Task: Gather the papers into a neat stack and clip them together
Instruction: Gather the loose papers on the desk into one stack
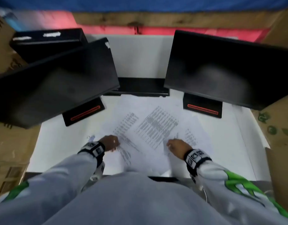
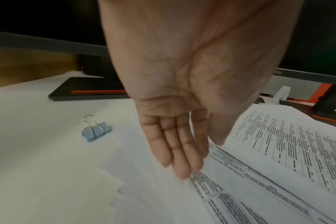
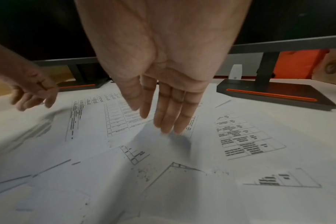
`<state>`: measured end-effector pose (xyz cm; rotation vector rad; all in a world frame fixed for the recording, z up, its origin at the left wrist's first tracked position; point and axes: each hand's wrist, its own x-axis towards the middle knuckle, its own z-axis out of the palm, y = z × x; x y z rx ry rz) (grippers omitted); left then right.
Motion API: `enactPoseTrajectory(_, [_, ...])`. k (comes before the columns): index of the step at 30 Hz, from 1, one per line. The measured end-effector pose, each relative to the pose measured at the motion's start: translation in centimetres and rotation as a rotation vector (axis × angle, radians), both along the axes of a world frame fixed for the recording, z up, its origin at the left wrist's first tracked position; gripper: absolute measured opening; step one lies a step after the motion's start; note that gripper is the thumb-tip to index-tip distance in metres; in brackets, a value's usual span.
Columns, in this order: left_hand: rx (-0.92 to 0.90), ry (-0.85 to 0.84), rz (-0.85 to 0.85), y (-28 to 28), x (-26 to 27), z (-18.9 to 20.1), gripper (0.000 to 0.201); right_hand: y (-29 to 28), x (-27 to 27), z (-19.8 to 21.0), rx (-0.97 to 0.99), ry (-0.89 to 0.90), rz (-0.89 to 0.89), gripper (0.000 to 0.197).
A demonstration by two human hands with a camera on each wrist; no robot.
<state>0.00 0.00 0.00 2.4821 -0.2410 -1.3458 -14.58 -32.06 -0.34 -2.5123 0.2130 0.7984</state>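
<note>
Several printed papers [image 1: 156, 125] lie fanned and overlapping on the white table [image 1: 62, 143], between the two monitor bases. My left hand [image 1: 110, 142] is at the left edge of the spread, fingers straight [image 2: 179, 159] and tips touching a sheet [image 2: 240, 174]. My right hand [image 1: 175, 146] hovers over the right part of the papers [image 3: 163, 174], its fingers straight [image 3: 171, 115] and pointing down, just above the sheets. A small blue binder clip [image 2: 96, 130] lies on the table left of my left hand, also visible in the head view as the clip [image 1: 91, 138].
Two black monitors [image 1: 58, 85] [image 1: 229, 69] overhang the table, their bases with orange stripes [image 1: 84, 112] [image 1: 203, 108] beside the papers. A black keyboard-like object [image 1: 140, 88] sits behind. Cardboard boxes [image 1: 279, 127] flank both sides.
</note>
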Motion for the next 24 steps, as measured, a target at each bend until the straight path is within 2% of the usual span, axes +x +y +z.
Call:
enactPoseTrajectory(3, [0.055,-0.216,-0.101,-1.8,1.0,-1.0,0.030,0.5,1.3,-0.8,-0.094,-0.050,-0.065,0.040])
enactPoseTrajectory(4, [0.093,-0.279,-0.085,-2.4,1.1,-1.0,0.035,0.7,1.7,-1.0,-0.147,-0.062,-0.079,0.047])
enactPoseTrajectory(7, [0.181,-0.398,0.136,-2.7,0.5,-2.6,0.048,1.2,1.7,-2.6,-0.269,0.018,-0.138,0.067])
enactPoseTrajectory(9, [0.194,-0.384,0.305,-2.7,0.4,-3.8,0.055,1.4,2.0,-3.2,-0.278,0.096,-0.200,0.075])
enactPoseTrajectory(11, [0.171,-0.343,0.379,-3.1,0.2,-4.7,0.063,2.0,2.3,-3.8,-0.270,0.152,-0.210,0.080])
enactPoseTrajectory(15, [0.162,-0.335,0.264,-4.2,-0.2,-6.1,0.086,3.1,2.1,-4.3,-0.269,0.128,-0.062,0.086])
enactPoseTrajectory(18, [0.047,-0.350,0.044,-4.9,1.0,-6.4,0.084,3.4,2.0,-4.2,-0.213,0.111,0.117,0.084])
enactPoseTrajectory(20, [0.012,-0.350,-0.042,-5.0,1.6,-6.0,0.080,3.0,2.1,-4.0,-0.146,0.105,0.164,0.080])
enactPoseTrajectory(22, [0.060,-0.448,0.103,-4.8,1.7,-5.4,0.076,2.0,2.2,-3.9,-0.134,0.015,0.092,0.077])
enactPoseTrajectory(24, [0.164,-0.491,0.436,-4.1,1.4,-4.5,0.072,0.6,2.2,-4.1,-0.246,-0.111,-0.151,0.079])
